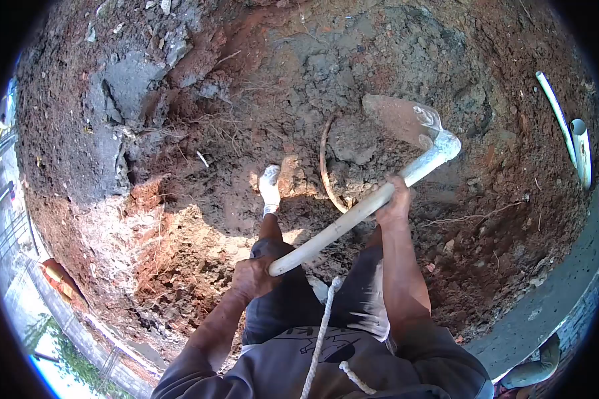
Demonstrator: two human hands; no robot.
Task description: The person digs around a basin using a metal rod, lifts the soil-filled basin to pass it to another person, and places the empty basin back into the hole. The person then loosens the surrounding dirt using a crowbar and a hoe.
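Note:
A long-handled hoe (339,229) slants across the front of my body, its pale handle rising to the right. My left hand (251,276) is closed round the butt end of the handle, close to my thigh. Farther up, my right hand (396,203) wraps the handle below the head. The broad, muddy blade (396,120) points left over the dug soil; whether its edge touches the ground I cannot tell. Beneath the handle a curved brown root or hose (325,159) sticks out of the earth. One foot in a white covering (270,186) stands on the soil.
Two pale pipes, a thin one (556,113) and a thicker one (582,153), lie at the right edge. Grey clods (130,86) and thin roots are at left. A grey concrete strip (539,299) borders the lower right. A white cord (323,332) hangs from my top.

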